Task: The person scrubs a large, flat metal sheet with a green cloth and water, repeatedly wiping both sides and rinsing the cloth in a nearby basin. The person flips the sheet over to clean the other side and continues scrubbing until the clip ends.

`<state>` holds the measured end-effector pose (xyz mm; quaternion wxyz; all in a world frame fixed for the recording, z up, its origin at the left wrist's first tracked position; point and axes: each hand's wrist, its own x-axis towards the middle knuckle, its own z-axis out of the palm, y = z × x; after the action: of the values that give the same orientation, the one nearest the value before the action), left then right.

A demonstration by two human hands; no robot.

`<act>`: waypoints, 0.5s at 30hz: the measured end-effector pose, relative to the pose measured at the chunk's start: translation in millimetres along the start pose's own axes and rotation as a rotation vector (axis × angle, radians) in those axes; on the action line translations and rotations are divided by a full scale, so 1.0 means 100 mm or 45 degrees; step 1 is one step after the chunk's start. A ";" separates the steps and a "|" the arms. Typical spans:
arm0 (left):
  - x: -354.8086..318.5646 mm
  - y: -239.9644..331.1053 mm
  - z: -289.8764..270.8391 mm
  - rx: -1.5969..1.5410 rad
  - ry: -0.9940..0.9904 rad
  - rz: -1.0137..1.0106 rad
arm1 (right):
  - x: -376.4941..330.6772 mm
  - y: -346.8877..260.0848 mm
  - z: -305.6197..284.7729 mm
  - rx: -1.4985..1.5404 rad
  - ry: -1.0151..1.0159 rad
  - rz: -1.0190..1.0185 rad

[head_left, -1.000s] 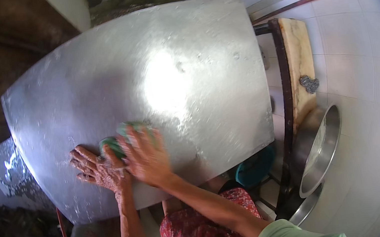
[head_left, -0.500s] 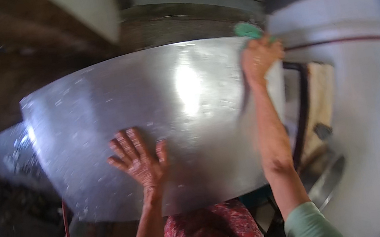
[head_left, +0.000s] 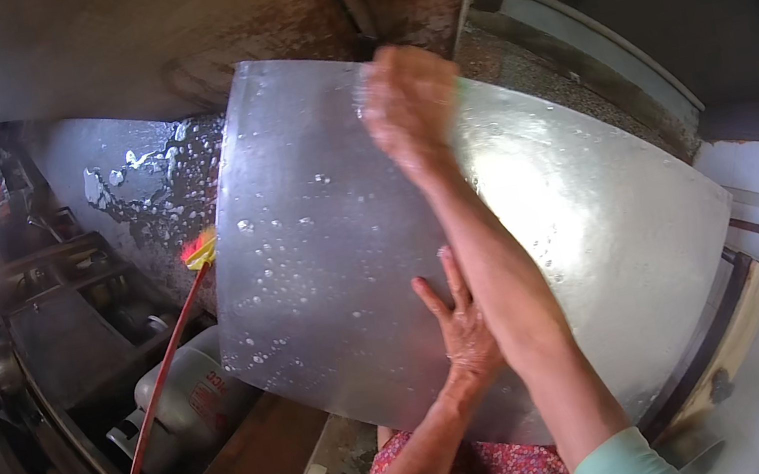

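A broad metal sheet (head_left: pixel 330 246), wet and dotted with soap suds, lies tilted before me. My left hand (head_left: pixel 467 328) rests flat on its lower middle, fingers spread, partly covered by my right forearm. At the sheet's far edge my right hand (head_left: pixel 411 99) is closed and blurred by motion. A sliver of green shows beside its fingers, part of a green scrubbing pad that the hand mostly hides. Bright light glares off the sheet's right half.
On the left stand a red-handled broom (head_left: pixel 165 371), a grey gas cylinder (head_left: pixel 190 397) and a dark metal frame (head_left: pixel 62 339). Suds wet the floor (head_left: pixel 118 166) behind. A brown panel (head_left: pixel 239 18) rises beyond the sheet; a wooden board (head_left: pixel 723 344) is at the right.
The view has swung left. My right hand, with the green pad, has moved from the sheet's far right corner leftward along the far edge. My left hand still lies flat on the sheet.
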<state>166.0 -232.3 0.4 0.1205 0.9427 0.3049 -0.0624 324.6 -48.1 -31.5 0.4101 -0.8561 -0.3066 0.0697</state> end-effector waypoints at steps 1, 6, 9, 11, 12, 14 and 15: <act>0.02 0.04 -0.03 -0.163 0.027 0.008 | 0.06 -0.25 0.25 -0.040 -0.026 -0.074; 0.06 0.14 -0.09 -0.170 0.097 0.062 | 0.18 -0.42 0.83 -0.534 0.354 -0.697; -0.03 -0.14 0.11 -0.173 -0.095 0.165 | -0.03 -0.16 0.31 -0.248 0.172 -0.862; -0.05 -0.44 0.00 -0.166 0.033 0.156 | -0.31 0.02 -0.21 -0.514 0.048 -0.725; -0.09 -0.54 -0.02 -0.317 0.093 0.219 | -0.45 0.31 -0.55 -0.639 0.122 -0.716; -0.18 -0.88 -0.18 -0.119 0.050 0.069 | -0.94 0.76 -1.21 -0.824 0.057 -0.516; -0.23 -1.16 -0.20 -0.086 0.181 -0.003 | -1.23 0.89 -1.49 -0.848 0.046 -0.400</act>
<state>80.2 -148.9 2.4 0.1302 0.9397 0.3159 0.0148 322.1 -260.1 -16.6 0.1201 -0.8862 -0.4330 -0.1127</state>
